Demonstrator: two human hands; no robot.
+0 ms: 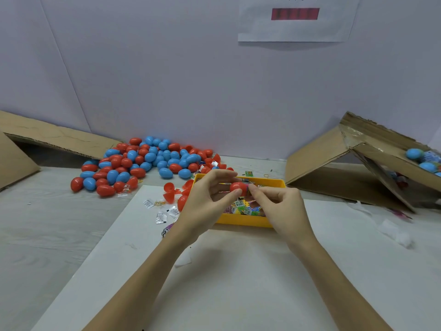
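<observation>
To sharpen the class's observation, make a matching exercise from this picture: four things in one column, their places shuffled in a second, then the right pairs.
1 red plastic egg
2 yellow plastic tray
3 heap of red and blue plastic eggs
4 white paper sheet

A on the wall
B on the table, left of the tray
C pinched between the left hand and right hand
D under both hands

Pairs: 1-C, 2-D, 3-B, 4-A
</observation>
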